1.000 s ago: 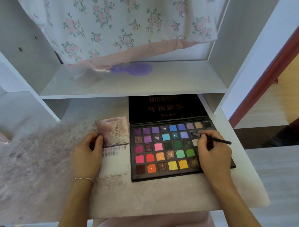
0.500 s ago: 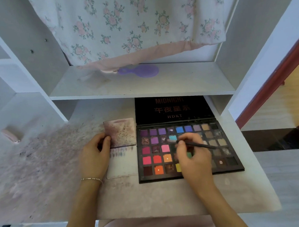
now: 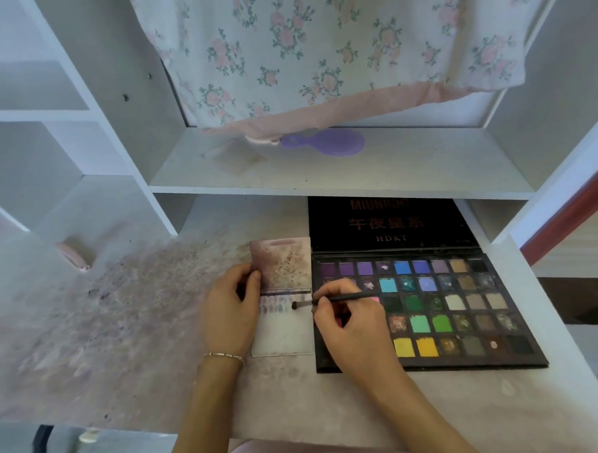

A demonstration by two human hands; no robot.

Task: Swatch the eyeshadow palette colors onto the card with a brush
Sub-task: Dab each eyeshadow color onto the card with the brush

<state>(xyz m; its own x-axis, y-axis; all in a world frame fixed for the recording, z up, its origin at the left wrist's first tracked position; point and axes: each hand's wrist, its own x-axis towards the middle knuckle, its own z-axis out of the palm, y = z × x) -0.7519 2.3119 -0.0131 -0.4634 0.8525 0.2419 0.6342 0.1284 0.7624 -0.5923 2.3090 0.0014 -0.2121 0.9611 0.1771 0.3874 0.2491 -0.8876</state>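
Brush (image 3: 331, 299), light and thin, is pinched mid-handle by right hand (image 3: 350, 327) fingers, tip on flimsy card (image 3: 285, 333) at palette's (image 3: 465, 308) nine o'clock, left hand (image 3: 231, 311) gripping its edge.

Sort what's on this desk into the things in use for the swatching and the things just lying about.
In use:
- brush, pinched in the right hand
- card, steadied by the left hand
- eyeshadow palette, open

Lying about:
- purple hairbrush on the shelf
- floral cloth hanging above
- pink item at far left
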